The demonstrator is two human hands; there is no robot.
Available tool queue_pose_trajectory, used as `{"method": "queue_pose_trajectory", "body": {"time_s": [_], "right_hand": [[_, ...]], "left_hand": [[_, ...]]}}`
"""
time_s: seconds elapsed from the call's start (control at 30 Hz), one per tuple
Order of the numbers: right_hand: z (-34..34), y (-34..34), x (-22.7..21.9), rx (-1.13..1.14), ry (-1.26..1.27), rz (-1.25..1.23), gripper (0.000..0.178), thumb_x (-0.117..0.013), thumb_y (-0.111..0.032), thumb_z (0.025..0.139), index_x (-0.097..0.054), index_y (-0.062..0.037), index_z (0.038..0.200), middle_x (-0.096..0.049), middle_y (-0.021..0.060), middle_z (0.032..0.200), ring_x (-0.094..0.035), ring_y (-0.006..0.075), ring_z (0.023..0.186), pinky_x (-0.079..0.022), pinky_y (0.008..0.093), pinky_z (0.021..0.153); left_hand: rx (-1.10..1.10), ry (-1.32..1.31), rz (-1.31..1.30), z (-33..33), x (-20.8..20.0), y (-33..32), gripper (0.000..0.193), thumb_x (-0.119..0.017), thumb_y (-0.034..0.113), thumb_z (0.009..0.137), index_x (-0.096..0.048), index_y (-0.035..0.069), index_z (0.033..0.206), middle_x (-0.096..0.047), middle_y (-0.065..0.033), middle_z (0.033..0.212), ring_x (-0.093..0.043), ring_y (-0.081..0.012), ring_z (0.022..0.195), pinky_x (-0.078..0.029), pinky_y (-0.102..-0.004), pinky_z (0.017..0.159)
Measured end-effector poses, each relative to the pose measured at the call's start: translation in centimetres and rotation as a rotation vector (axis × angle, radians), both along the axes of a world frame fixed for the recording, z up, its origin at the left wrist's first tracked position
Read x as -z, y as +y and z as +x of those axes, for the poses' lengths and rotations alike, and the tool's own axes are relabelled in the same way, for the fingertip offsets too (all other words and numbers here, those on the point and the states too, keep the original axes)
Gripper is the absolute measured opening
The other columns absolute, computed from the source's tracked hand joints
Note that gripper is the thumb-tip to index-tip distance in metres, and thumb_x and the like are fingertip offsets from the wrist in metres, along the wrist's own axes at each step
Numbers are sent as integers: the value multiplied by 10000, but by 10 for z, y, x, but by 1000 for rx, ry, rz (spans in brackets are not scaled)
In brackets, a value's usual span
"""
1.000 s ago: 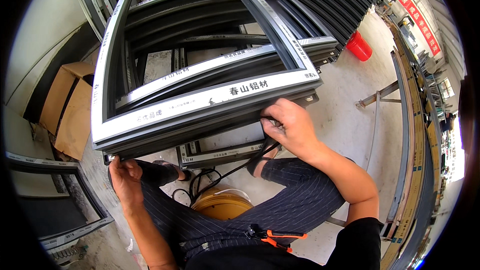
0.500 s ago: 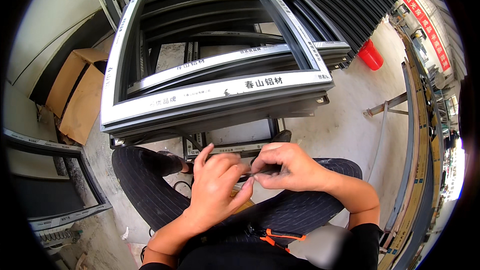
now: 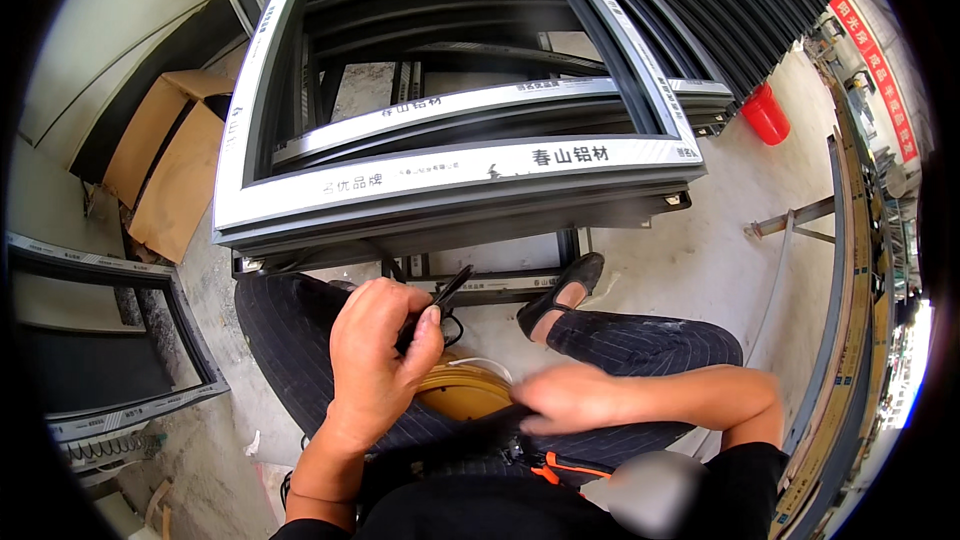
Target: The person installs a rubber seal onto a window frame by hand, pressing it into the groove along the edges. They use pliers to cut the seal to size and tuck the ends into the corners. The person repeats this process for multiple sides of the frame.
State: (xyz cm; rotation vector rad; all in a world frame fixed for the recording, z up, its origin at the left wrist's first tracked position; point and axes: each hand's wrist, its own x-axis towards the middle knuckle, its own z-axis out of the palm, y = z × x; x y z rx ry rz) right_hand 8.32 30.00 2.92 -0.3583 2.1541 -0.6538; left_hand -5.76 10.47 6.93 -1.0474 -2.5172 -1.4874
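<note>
In front of my lap, my left hand (image 3: 385,355) is closed around a thin black strip (image 3: 455,285), whose end sticks up past the thumb. Its exact kind is not plain. My right hand (image 3: 570,398) is apart from the left, low over my lap, smeared by motion with its fingers unreadable. Beneath the hands is a round yellow object (image 3: 462,392), partly hidden by them. An orange-and-black hand tool (image 3: 570,464) lies at my lap below the right hand. Beyond my knees stand stacked dark window frames (image 3: 460,180) with white protective film.
A cardboard box (image 3: 175,175) lies at the left, above another dark frame (image 3: 120,420). A red bucket (image 3: 766,115) stands at the far right near stacked black profiles (image 3: 720,10). Long profiles (image 3: 850,320) line the right side. My shoe (image 3: 580,285) rests on the floor ahead.
My hands were together at a small dark piece; now they are apart. The left has turned and holds the black strip upward; the right has dropped toward my lap.
</note>
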Motion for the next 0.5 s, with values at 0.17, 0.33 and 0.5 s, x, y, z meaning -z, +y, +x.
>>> {"method": "queue_pose_trajectory", "body": {"time_s": [0.17,0.33,0.5], "right_hand": [[37,-15,36,-148,-145,-56,348,-672,-181,748,-584,-2,1033,-624,197,988,-606,375,996,-496,451,837],[33,-21,23,-33,9,-162,475,-701,-211,761,-549,-44,1179,-572,191,998,-569,368,1015,-470,439,873],[37,-25,24,-143,-78,-173,403,-687,-191,768,-576,-77,1139,-576,177,960,-580,366,977,-478,444,837]], "left_hand": [[46,-127,41,1,3,-12,65,-613,-34,772,-565,-2,803,-560,-85,747,-529,-214,680,-437,-301,640],[74,-228,75,2,14,-13,59,-623,-19,783,-568,-3,799,-561,-81,749,-523,-200,682,-431,-290,638],[89,-236,51,3,17,-13,63,-633,-10,783,-574,-2,803,-570,-80,755,-526,-202,687,-431,-294,639]]}}
